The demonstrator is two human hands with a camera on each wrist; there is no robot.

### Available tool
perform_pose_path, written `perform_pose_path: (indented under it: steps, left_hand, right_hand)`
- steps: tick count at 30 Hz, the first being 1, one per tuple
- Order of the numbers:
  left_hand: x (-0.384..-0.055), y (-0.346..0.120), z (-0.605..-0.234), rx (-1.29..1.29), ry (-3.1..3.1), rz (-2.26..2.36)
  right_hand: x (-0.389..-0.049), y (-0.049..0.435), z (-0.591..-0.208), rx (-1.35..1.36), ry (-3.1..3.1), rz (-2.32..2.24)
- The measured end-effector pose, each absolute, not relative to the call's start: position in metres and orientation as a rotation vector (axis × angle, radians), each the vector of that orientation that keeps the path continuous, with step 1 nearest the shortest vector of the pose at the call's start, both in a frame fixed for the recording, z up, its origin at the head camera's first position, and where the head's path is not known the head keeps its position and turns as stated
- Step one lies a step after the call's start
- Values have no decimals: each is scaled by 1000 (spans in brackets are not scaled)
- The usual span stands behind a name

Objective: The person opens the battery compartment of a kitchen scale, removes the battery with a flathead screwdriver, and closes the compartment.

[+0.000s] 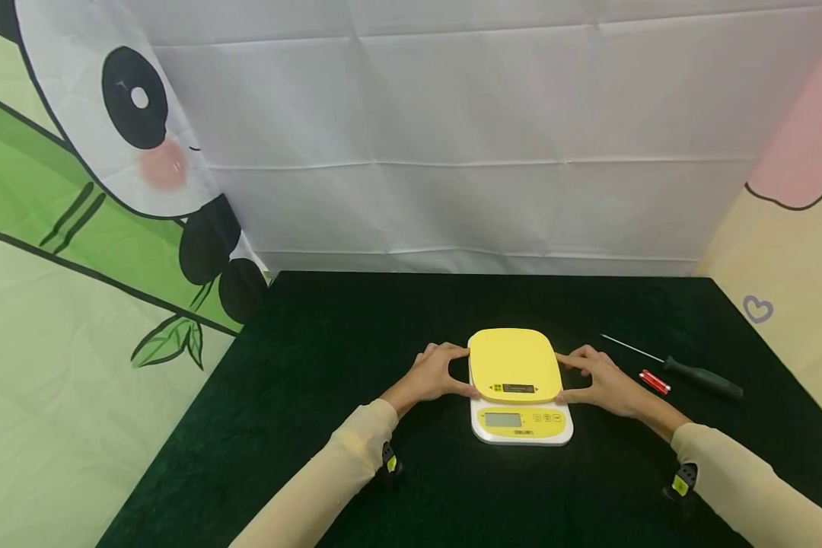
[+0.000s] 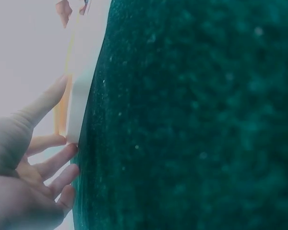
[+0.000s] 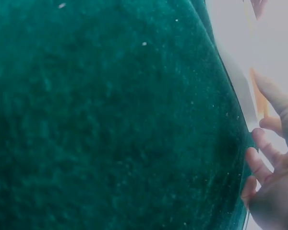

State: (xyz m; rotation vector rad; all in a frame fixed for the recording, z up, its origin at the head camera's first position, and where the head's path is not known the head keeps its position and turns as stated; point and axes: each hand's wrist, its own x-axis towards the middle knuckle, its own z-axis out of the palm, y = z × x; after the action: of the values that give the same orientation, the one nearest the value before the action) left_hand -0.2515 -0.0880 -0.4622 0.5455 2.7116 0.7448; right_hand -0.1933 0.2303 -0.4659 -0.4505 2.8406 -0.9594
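Observation:
A white and yellow kitchen scale (image 1: 520, 422) lies flat on the dark green cloth, its display and buttons on the near side. On top sits its yellow weighing plate (image 1: 514, 359). My left hand (image 1: 434, 373) touches the plate's left edge with thumb and index fingertips, both fairly straight. At the opposite edge, the thumb and index finger of my right hand (image 1: 608, 384) touch in the same way. The left wrist view shows the left thumb (image 2: 45, 99) against the scale's side, other fingers loosely bent below. In the right wrist view the right thumb (image 3: 270, 88) lies likewise.
Right of the scale lie red batteries (image 1: 655, 382) and a screwdriver (image 1: 702, 377) with a dark handle, its shaft pointing to the back left. Green cloth (image 1: 356, 320) covers the table. A white sheet (image 1: 452, 137) hangs behind, with printed cloths at both sides.

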Motion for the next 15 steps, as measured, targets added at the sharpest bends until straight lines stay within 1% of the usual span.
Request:
perform_pose_path:
  steps: [6,10,15]
  left_hand:
    - [-255,-89,-463,567,2707,717]
    - [-256,-91,-465,578,2717,691]
    - [-260,-106,-461,542,2798,647]
  right_hand:
    - [-194,230,-472,-425,2848,-968]
    - [-193,231,-473,-455,2847,-960]
    - [-193,239,-467,-446,2897,-877]
